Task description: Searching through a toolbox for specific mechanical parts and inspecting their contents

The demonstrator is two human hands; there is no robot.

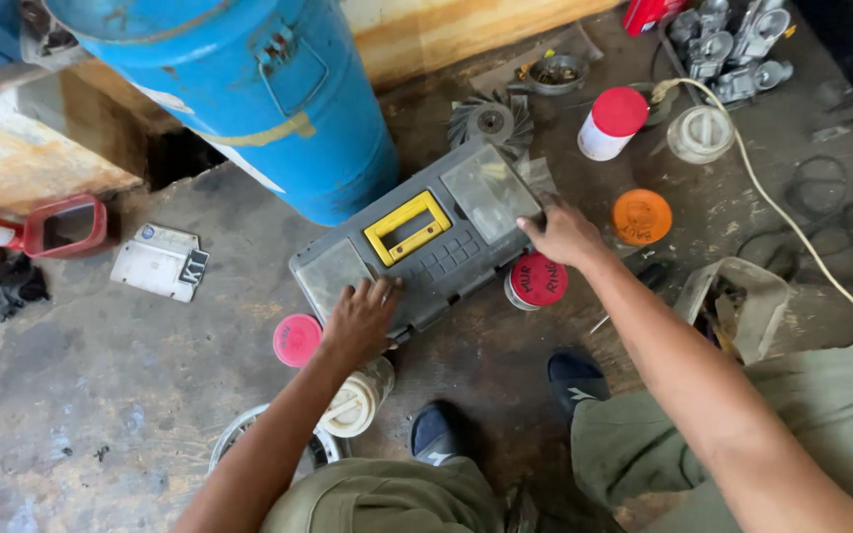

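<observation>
A grey plastic toolbox point(446, 247) with a yellow handle point(408, 227) lies shut on the stained concrete floor in front of me. My left hand point(359, 318) rests flat on its near left corner, fingers spread. My right hand point(563, 233) presses on its right end by the clear lid compartment. Neither hand holds anything loose. A round container with a red lid point(537, 279) stands just under my right wrist. A pink lid point(297, 340) lies left of my left hand.
A big blue drum point(249, 89) stands behind the toolbox. Around it lie a red-capped white jar point(609, 123), an orange lid point(642, 216), a white jar point(700, 133), a white cable point(792, 227), metal carburettor parts point(733, 44), a grey fan wheel point(491, 120) and a white plate point(162, 262).
</observation>
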